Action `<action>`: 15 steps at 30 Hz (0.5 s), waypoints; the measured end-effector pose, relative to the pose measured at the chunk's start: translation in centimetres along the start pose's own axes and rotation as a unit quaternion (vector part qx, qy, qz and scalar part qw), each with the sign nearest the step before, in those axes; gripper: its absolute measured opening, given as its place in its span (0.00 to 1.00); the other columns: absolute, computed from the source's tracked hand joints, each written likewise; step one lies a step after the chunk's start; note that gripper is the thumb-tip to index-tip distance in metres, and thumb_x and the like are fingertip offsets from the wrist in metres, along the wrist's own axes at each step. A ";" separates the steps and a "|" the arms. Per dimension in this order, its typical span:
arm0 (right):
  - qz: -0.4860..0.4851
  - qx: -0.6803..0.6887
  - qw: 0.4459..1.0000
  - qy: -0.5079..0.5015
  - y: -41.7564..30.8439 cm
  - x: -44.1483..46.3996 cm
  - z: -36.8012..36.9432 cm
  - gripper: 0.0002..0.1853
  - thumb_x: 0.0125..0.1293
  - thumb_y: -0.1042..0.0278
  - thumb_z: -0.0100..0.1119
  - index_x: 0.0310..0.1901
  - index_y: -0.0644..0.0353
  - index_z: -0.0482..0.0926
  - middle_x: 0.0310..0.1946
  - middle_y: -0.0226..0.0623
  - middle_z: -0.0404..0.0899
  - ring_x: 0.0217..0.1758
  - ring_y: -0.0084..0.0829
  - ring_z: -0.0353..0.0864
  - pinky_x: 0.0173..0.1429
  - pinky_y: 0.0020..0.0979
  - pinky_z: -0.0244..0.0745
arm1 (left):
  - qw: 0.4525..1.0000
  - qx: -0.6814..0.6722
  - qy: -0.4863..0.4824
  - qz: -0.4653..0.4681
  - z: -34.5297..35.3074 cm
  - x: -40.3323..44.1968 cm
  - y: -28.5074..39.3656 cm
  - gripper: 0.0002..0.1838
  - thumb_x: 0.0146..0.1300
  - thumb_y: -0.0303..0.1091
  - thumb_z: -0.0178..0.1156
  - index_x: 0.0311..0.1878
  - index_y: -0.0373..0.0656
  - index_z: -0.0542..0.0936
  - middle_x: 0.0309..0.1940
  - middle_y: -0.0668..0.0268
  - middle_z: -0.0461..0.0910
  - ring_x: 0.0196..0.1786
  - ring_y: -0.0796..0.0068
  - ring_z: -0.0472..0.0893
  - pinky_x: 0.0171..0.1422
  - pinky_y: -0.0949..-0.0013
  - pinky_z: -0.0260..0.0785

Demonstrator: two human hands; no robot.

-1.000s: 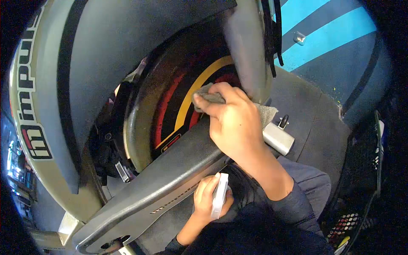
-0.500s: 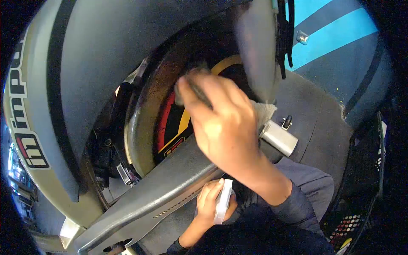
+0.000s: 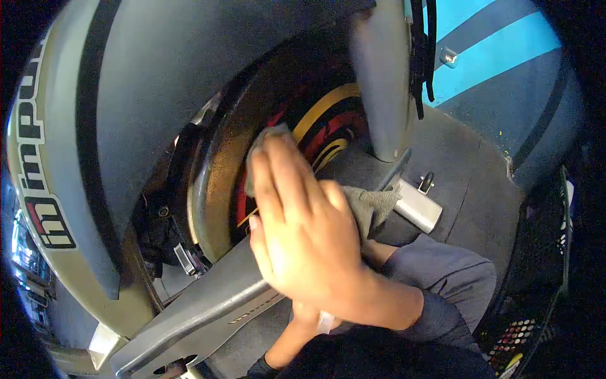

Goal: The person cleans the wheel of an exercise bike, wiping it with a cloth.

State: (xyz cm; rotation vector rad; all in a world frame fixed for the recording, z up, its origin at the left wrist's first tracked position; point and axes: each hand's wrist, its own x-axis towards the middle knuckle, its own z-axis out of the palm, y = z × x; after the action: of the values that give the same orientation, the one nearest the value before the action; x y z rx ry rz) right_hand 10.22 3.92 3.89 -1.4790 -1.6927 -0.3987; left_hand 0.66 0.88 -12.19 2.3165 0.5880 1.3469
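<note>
My right hand presses a grey cloth against the flywheel of an exercise bike, fingers laid over the cloth near the rim. Part of the cloth hangs out beside the thumb. The flywheel face carries black, red and yellow graphics. Lower down, my left hand is closed around a white plastic object. Most of that object and the left fingers are hidden behind my right hand and wrist.
A grey frame beam slants below the flywheel. The large grey cover arches over the left. A silver metal foot piece with a small black wheel lies at the right. A blue striped panel stands behind, and a black mesh basket is at lower right.
My right hand has moved down and slightly left across the flywheel with the cloth, uncovering more of the graphics. It now covers much of my left hand.
</note>
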 end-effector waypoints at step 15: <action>0.217 0.237 0.941 0.105 6.7 5.5 0.9 0.35 0.57 0.65 0.45 0.64 0.77 0.50 0.62 0.68 0.54 0.69 0.56 0.50 0.72 0.36 0.45 | 0.999 0.028 0.027 0.020 -0.9 2.3 2.1 0.35 0.38 0.22 0.63 0.56 0.34 0.65 0.37 0.52 0.78 0.36 0.54 0.77 0.44 0.59 0.71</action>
State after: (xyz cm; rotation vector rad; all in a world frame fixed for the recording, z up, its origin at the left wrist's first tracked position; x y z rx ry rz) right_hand 16.33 9.95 5.57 -1.3371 -1.1430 0.0872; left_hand 1.19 0.50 -9.03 2.3551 0.6060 1.4316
